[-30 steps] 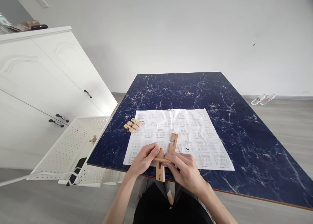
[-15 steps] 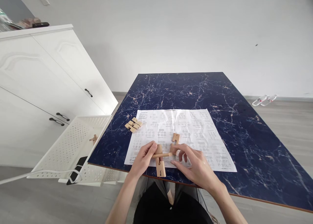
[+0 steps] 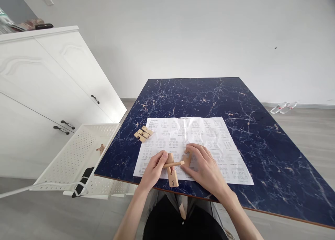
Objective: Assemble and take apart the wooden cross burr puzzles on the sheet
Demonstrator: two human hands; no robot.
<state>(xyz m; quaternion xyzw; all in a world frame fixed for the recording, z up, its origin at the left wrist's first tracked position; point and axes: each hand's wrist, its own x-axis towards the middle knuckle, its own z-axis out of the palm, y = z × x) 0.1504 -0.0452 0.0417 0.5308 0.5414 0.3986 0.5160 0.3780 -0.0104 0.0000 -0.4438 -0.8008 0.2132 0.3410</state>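
My left hand [image 3: 156, 166] is closed on two crossed wooden puzzle pieces above the paper's front edge. One is a block marked 3 [image 3: 172, 180] with a slot in it; the other is a thin wooden bar [image 3: 176, 164] lying across it, its tip pointing right. Just to the right, my right hand [image 3: 206, 168] curls its thumb and fingers around a notched wooden puzzle piece [image 3: 186, 160] on the paper. The fingers partly cover that piece. Under both hands is a printed instruction sheet [image 3: 159, 147] with rows of small diagrams.
Several more wooden pieces [image 3: 143, 133] lie grouped at the sheet's left edge on the dark blue marbled table [image 3: 193, 96]. Left of the table stands a white perforated basket [image 3: 70, 152] with a small wooden piece [image 3: 101, 148] inside, beside a white cabinet [image 3: 65, 75].
My right hand has moved up and closed its fingers around the notched piece. The crossed pieces in my left hand have tilted slightly, the bar's right end rising.
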